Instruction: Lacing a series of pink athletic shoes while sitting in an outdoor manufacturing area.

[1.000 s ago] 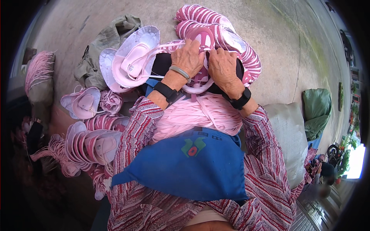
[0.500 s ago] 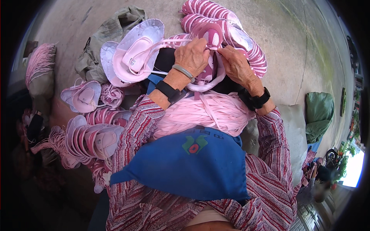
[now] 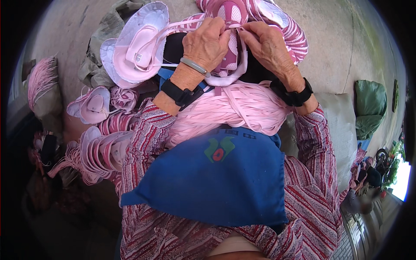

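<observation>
Seems, by judgement, to be at the lacing step, close to the toe end of a dark-pink shoe upper with pale mesh panels [image 3: 232,13], lying at the far middle of the scene with toe pointing far and pale curved collar [image 3: 229,79] on the near side. With the left hand [image 3: 205,45], curled closed at the left edge of the upper, apparently grips a flat pale-pink lace [image 3: 235,26], with loops trailing left; cannot tell the exact hold, with fingertips partly hidden. With the right hand [image 3: 267,46], pinches the same lace between thumb and forefinger just near of the toe panel, other fingers loosely bent. Looks to call next for steadying the upper with the left, finding an eyelet with the right and drawing the strand through flat, without twisting or snagging the loose loops. Just to the left, shows an open pink upper with pale lining [image 3: 143,47]; nearer, beyond the blue cloth apron [image 3: 212,182], a thick bundle of pale-pink laces [image 3: 229,110]; far right, a row of nested pink-and-white uppers [image 3: 297,41].
</observation>
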A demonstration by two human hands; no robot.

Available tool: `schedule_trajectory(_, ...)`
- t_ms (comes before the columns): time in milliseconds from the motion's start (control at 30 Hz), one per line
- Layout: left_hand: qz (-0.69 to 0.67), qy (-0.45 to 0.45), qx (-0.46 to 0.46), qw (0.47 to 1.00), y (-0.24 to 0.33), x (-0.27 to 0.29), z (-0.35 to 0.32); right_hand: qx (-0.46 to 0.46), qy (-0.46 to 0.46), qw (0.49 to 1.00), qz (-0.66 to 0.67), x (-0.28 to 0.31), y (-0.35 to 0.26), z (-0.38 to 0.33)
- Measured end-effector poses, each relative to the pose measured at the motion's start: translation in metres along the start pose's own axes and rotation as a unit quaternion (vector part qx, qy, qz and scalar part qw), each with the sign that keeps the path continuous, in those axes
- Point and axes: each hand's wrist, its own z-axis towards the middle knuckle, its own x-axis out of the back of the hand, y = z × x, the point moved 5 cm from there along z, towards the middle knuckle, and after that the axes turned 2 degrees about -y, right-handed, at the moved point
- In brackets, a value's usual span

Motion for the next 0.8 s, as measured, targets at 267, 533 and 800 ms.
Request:
schedule_trajectory(267, 0.027, 0.007, -0.008, 1.000, -0.003, -0.003, 0.000, -0.062, -0.081, 0.995, -0.004, 0.000, 0.028, 0.014)
schedule_trajectory(533, 0.023, -0.009, 0.009, 1.000, 0.006, 0.006, 0.003, -0.034, 0.008, 0.990, -0.133, -0.006, 0.005, 0.008)
schedule_trajectory(800, -0.036, -0.002, 0.027, 0.999, 0.012, 0.012, 0.005, 0.022, -0.049, 0.957, -0.284, -0.019, -0.024, -0.005)
